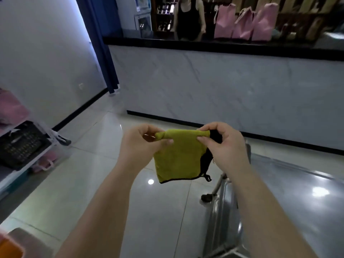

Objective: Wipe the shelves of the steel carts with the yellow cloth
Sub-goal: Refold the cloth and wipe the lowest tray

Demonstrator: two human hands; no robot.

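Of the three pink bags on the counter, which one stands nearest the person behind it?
The leftmost pink bag, right beside that person; the other two bags stand farther right.

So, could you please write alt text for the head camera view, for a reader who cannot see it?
A person's left hand and right hand pinch the top corners of a yellow cloth with black edging, held up over a glossy tiled floor. A shiny steel cart stands below at the right.
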